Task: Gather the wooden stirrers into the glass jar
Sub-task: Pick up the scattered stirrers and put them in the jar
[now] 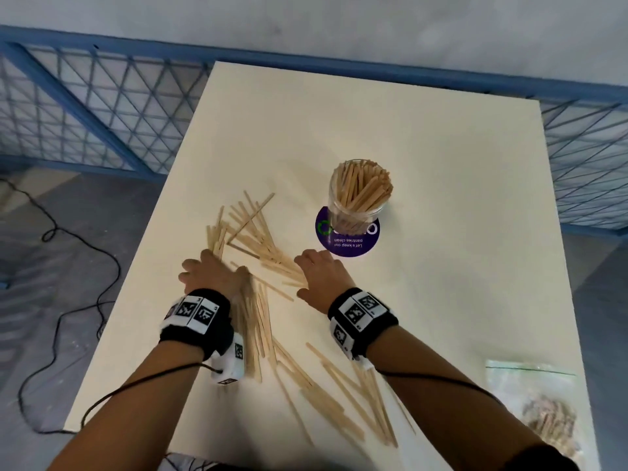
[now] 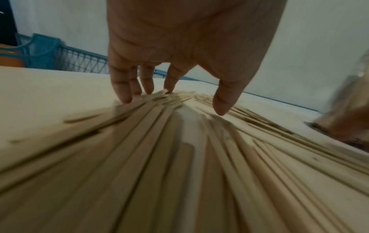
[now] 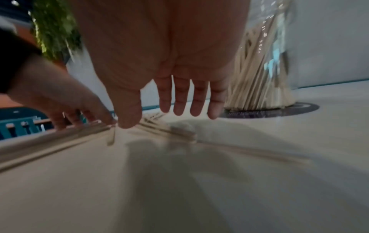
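A glass jar [image 1: 358, 198] packed with upright wooden stirrers stands on a purple round sticker [image 1: 346, 248] on the cream table [image 1: 424, 147]. Loose stirrers [image 1: 251, 229] lie scattered across the table's left and front. My left hand [image 1: 210, 273] is spread over a bunch of stirrers [image 2: 159, 149], its fingertips [image 2: 125, 99] touching them. My right hand [image 1: 319, 277] hovers open just above the table beside the pile, fingers straight [image 3: 179, 100], holding nothing. The jar [image 3: 259, 75] stands just beyond it.
A clear plastic bag [image 1: 537, 402] with more wooden pieces lies at the front right corner. A blue mesh fence [image 1: 102, 107] runs behind the table. A black cable [image 1: 68, 300] trails on the floor at left.
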Demonstrator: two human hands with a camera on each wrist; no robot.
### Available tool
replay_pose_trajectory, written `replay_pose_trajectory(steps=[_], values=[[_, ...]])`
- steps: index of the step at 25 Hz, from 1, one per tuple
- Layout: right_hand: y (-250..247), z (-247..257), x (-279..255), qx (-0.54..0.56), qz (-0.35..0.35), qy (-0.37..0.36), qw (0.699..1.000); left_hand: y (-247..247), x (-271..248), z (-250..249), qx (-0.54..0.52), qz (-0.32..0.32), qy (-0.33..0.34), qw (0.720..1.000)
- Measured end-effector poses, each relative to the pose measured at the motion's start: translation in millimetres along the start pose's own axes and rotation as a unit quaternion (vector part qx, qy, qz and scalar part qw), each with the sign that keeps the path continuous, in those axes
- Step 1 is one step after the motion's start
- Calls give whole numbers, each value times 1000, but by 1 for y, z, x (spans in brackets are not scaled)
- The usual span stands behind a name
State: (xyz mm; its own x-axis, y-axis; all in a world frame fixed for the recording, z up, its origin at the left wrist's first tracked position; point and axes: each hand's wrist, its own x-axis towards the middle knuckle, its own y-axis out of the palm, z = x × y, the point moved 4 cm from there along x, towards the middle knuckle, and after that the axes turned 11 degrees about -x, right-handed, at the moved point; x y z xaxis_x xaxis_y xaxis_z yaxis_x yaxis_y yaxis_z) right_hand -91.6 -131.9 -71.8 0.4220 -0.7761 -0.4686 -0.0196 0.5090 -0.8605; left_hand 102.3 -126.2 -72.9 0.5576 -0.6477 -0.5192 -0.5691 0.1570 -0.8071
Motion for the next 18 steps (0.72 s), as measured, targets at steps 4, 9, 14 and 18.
replay_pose_trajectory(steps=[4, 9, 14, 18], values=[[6, 7, 13, -29, -16, 28, 999, 18, -14, -14, -47, 20, 83, 995], [5, -9, 15, 3, -36, 65, 997, 17, -27, -28, -123, 72, 170, 975], [6, -20, 4, -14, -31, 102, 994, 15, -53, 13, 86, 75, 81, 990], [12, -18, -1, -90, -24, 99, 991, 27, -59, 25, 14, 75, 100, 992]])
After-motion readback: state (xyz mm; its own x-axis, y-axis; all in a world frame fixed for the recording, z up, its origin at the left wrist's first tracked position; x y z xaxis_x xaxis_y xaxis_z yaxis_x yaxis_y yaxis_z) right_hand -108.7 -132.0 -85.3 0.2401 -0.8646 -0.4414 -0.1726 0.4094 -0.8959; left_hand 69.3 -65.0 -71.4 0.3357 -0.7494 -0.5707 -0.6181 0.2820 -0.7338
